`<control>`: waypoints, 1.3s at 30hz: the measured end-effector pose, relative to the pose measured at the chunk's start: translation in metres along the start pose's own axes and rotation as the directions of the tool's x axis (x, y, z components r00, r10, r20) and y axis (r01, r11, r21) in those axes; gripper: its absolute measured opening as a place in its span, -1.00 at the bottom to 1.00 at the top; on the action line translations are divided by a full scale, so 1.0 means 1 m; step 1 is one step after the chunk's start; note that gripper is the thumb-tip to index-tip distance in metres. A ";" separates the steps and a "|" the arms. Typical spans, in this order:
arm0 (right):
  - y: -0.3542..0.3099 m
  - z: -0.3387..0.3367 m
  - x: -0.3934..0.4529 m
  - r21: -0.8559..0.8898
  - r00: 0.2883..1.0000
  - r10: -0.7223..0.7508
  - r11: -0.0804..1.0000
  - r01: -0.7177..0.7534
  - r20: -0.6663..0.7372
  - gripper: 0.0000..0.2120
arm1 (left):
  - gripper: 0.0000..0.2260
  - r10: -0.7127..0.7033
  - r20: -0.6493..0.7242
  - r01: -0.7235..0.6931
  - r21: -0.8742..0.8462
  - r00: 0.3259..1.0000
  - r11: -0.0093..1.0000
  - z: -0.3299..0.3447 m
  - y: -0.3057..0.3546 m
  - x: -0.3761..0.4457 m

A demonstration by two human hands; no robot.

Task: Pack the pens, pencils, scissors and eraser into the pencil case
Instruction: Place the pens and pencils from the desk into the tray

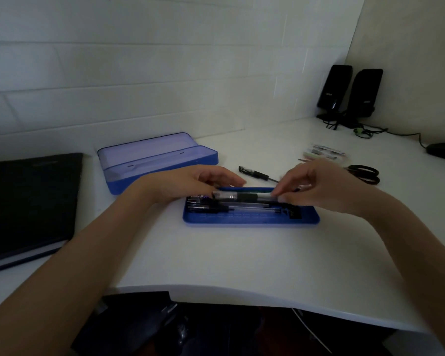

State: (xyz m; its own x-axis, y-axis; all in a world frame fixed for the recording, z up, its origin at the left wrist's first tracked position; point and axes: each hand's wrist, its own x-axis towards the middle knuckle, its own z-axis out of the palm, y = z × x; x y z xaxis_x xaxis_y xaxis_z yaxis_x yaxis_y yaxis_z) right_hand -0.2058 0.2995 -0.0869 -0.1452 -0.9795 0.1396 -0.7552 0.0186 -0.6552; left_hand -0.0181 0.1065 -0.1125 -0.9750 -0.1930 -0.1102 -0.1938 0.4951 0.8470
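Head view: While both hands hovered over the shallow blue plastic pencil-case tray (252, 219), several pens lay lengthwise inside.
Right hand (316, 186): pinched the clear-barrelled pen (242, 196), long axis left-right.
Left hand (190, 182): relaxed, fingers loose, touching the pen's other end.
Unpacked: black pen (257, 173) and black-handled scissors (365, 173) beyond, nearer the right hand.

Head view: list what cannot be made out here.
- Far rim of the blue tray: hidden by the left hand and right hand.
- Pens in tray: count unclear, overlapping, dim.
- Scissors: blades hidden behind the right hand.
- Packet beyond: print too small.
- Eraser: not identifiable.
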 end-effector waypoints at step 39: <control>0.036 0.007 0.019 -0.352 0.909 0.147 0.889 -0.294 -0.390 -0.90 | -0.43 -0.005 0.093 -0.001 0.063 0.996 0.998 -0.002 0.001 -0.001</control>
State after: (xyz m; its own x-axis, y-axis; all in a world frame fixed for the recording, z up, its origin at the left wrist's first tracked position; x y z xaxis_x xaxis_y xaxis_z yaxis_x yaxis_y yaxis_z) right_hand -0.2314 0.2797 -0.1133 -0.4918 -0.8098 0.3200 -0.8534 0.3752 -0.3620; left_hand -0.0170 0.1056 -0.1111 -0.9799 -0.1163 -0.1622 -0.1995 0.5478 0.8125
